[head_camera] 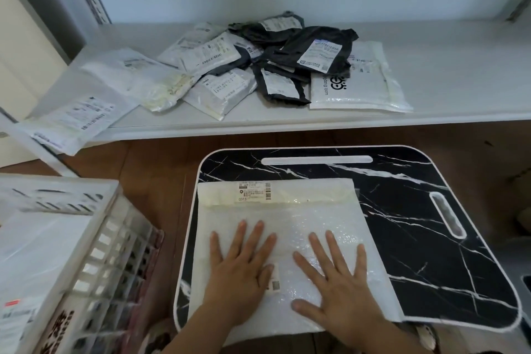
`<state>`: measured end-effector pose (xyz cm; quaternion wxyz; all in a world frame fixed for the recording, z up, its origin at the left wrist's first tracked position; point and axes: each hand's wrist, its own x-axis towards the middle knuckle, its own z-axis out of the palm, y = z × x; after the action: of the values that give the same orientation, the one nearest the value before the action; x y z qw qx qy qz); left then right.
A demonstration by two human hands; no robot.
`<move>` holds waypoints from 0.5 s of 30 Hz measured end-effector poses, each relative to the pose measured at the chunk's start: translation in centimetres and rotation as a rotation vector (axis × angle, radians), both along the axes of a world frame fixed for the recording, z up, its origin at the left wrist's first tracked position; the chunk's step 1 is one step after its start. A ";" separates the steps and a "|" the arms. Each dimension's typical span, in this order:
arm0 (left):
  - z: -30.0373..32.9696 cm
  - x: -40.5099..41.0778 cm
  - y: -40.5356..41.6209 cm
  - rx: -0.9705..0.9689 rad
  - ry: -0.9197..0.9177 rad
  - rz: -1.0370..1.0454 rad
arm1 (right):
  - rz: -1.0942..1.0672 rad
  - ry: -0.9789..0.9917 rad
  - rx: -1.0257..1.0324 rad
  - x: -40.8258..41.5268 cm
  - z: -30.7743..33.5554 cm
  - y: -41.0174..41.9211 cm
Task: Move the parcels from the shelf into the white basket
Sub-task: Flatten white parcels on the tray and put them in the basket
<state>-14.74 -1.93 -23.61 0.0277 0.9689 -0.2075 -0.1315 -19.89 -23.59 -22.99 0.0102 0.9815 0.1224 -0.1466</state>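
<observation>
At the near left stands the white basket (94,253), its slatted wall facing the desk, with a pale parcel (37,244) already lying inside it. Just right of the basket is the small black marble-patterned desk (431,238), white-rimmed, with a slot along its far edge and another by its right edge. A large white bubble mailer (287,218) lies flat on the left part of the desk, its label at the far end and its near edge hanging over the desk's near rim. Both hands lie palm-down on this mailer: the left hand (238,270) with straight, spread fingers pressing the near-left part, its grip flat and closed around nothing; the right hand (336,282) beside it, fingers likewise straight and fanned, thumb out to the left, pressing the near-right part, grasping nothing. Beyond the desk runs the white shelf (459,75), still carrying a heap of parcels (258,66): white and grey ones spread toward the left, one overhanging the shelf's left front edge, dark grey ones piled in the middle, and a white printed mailer (359,86) on the right of the heap.
</observation>
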 end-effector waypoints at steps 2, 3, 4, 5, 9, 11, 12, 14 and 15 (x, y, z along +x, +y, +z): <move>-0.5 0.5 0.4 0.017 0.002 -0.010 | -0.056 0.076 -0.032 0.4 0.1 -0.2; -0.3 0.9 0.3 0.014 -0.011 -0.008 | -0.081 0.086 -0.030 0.9 0.3 -0.1; 0.0 1.4 0.1 0.027 -0.015 -0.006 | -0.084 0.057 -0.022 1.4 0.4 -0.1; 0.5 2.1 -0.4 0.041 -0.029 0.000 | -0.079 0.032 -0.023 2.2 0.9 0.0; 1.6 2.8 -0.9 0.002 0.011 0.128 | -0.197 0.101 0.035 4.8 1.2 0.1; 1.2 2.2 0.0 0.002 0.027 0.107 | -0.185 0.136 0.028 5.0 1.2 -0.1; 0.9 1.9 0.7 -0.002 0.017 0.091 | -0.170 0.133 0.031 4.8 1.0 -0.5; 0.1 1.8 1.9 -0.013 -0.017 0.083 | -0.120 0.073 0.030 4.0 0.6 -2.1; -0.4 2.0 2.2 -0.025 -0.038 0.089 | -0.093 0.018 0.019 3.7 0.4 -3.0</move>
<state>-12.75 0.32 -24.01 0.0417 0.9791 -0.1666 -0.1094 -16.18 -26.54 -22.55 -0.0070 0.9849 0.0779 -0.1548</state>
